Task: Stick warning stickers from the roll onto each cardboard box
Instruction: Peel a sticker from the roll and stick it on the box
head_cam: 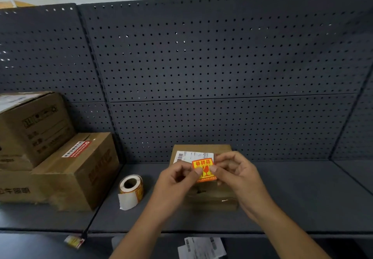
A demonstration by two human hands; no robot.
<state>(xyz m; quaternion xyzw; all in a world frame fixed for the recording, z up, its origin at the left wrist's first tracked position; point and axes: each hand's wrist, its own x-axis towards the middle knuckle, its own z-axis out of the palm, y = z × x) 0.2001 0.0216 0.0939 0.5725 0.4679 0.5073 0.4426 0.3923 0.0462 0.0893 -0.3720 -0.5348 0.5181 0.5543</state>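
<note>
**Sticker in both hands over the small box, not yet pressed down.**

You had the orange warning sticker (203, 169) pinched by its side edges, left hand (177, 180) on the left edge and right hand (236, 172) on the right, with the fingers of both curled in on it. It hung over the top of the small cardboard box (212, 198) on the shelf (302, 188) and overlapped the white shipping label (193, 155) from this view. Whether any corner touched cardboard, I could not tell. The roll (131, 186) stood on the shelf to your left, a loose tail of backing hanging off it, near the stacked boxes (76, 170). No orange sticker showed on their visible faces. My read is that the step in hand was placement. The next move likely calls for laying the sticker flat on bare cardboard, clear of the barcode, then smoothing it down.
</note>
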